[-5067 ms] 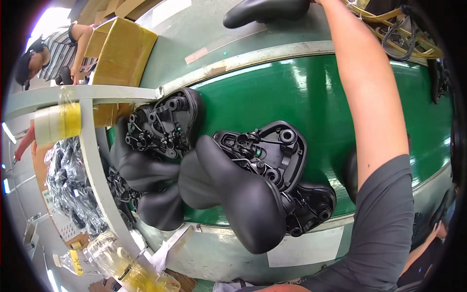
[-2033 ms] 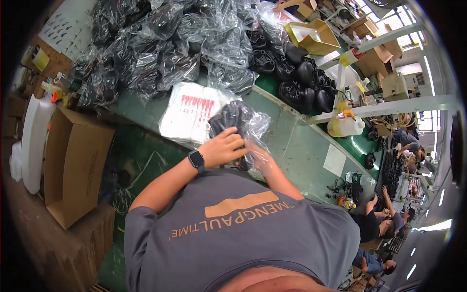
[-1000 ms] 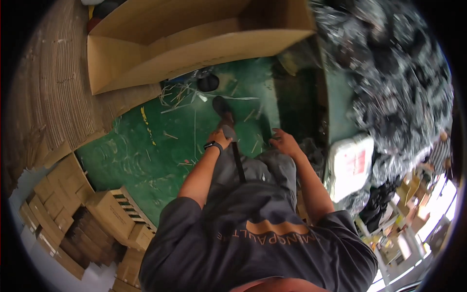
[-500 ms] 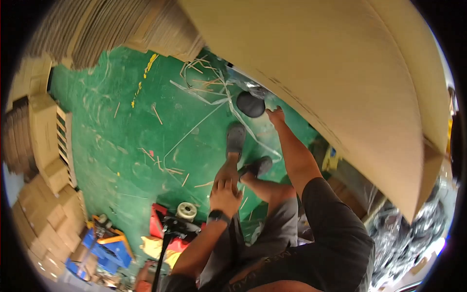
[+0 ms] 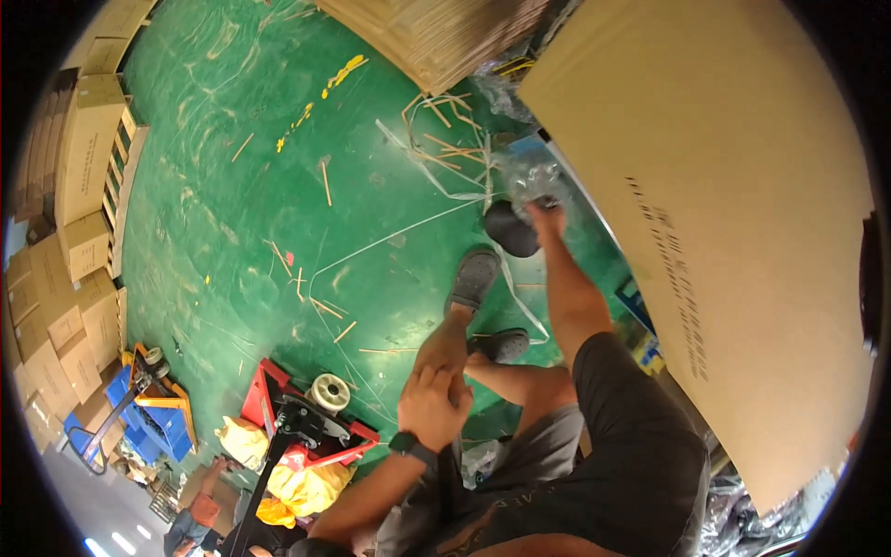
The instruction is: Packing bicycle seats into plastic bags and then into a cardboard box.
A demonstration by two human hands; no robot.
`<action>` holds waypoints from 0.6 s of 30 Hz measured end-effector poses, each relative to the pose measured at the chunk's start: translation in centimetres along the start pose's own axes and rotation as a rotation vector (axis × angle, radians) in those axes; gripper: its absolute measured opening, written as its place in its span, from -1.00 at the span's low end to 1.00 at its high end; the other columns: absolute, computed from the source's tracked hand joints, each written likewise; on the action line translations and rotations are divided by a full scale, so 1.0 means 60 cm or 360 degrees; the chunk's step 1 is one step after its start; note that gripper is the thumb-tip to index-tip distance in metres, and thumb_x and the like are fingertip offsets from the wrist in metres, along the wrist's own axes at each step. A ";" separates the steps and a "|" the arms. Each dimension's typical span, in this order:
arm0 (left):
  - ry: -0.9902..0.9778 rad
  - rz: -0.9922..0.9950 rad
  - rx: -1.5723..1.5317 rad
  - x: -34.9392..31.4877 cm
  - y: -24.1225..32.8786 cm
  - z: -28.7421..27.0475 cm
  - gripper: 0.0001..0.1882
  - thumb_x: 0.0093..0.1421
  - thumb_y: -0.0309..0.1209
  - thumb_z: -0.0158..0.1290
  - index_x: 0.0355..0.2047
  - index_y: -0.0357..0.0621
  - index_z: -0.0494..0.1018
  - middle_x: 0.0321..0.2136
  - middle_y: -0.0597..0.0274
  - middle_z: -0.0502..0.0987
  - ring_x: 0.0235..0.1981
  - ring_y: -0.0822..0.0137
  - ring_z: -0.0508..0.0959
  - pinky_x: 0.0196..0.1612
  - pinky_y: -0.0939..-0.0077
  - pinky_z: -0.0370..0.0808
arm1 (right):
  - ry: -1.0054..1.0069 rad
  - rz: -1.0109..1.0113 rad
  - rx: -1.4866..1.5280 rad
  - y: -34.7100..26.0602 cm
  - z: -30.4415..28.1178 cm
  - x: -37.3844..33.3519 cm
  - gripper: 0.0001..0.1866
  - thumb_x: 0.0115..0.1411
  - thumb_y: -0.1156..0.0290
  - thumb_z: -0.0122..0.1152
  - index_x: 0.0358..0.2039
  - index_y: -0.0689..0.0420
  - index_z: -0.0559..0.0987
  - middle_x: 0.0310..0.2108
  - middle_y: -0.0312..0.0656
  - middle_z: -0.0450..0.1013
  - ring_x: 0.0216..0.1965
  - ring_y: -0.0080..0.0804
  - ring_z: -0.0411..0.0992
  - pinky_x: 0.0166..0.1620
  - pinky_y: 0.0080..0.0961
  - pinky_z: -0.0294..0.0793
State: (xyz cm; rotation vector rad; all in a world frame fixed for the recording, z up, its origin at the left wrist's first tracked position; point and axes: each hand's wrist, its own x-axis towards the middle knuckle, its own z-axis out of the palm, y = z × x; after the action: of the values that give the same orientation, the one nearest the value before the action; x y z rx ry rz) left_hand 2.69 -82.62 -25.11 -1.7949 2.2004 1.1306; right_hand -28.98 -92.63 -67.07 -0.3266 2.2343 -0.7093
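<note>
My right hand [image 5: 548,217] reaches down at the end of a stretched arm, its fingers closed around part of a crumpled clear plastic bag [image 5: 535,178]. Beside it on the green floor sits a dark, rounded object [image 5: 510,230] whose kind I cannot make out. My left hand [image 5: 432,407], with a dark watch on the wrist, lies over my bent left leg and holds nothing; its fingers are stretched and loosely bent. A large brown cardboard box [image 5: 705,204] stands close to the right of my right arm.
Clear strapping and thin wooden strips [image 5: 450,153] litter the green floor [image 5: 278,213]. Stacked flat cardboard [image 5: 445,37] stands ahead. A red pallet jack [image 5: 263,390] is at lower left, near yellow bags [image 5: 311,487]. Cartons on pallets [image 5: 88,176] line the left; another person [image 5: 206,511] is behind.
My right hand has moved from beside the dark rounded object onto the clear plastic. My view has turned, showing more of the large box's printed side. My left hand stays on my leg.
</note>
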 end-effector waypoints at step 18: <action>-0.0898 0.0342 -0.2240 -0.281 0.417 -0.328 -0.15 0.21 -0.25 0.30 0.46 -0.19 0.23 0.35 0.09 0.43 0.36 0.10 0.44 0.44 0.01 0.35 | -0.0274 -0.0041 0.0777 -0.237 -0.989 -1.094 -0.69 0.57 0.20 0.07 0.07 0.16 0.57 -0.15 -0.33 0.57 -0.11 -0.44 0.57 0.06 -0.39 0.57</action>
State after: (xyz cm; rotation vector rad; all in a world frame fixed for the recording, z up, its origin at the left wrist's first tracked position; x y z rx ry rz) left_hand -6.71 -79.39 9.54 -1.0302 1.1868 3.1660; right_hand -27.40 -52.71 13.19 -0.1648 1.8260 -1.1607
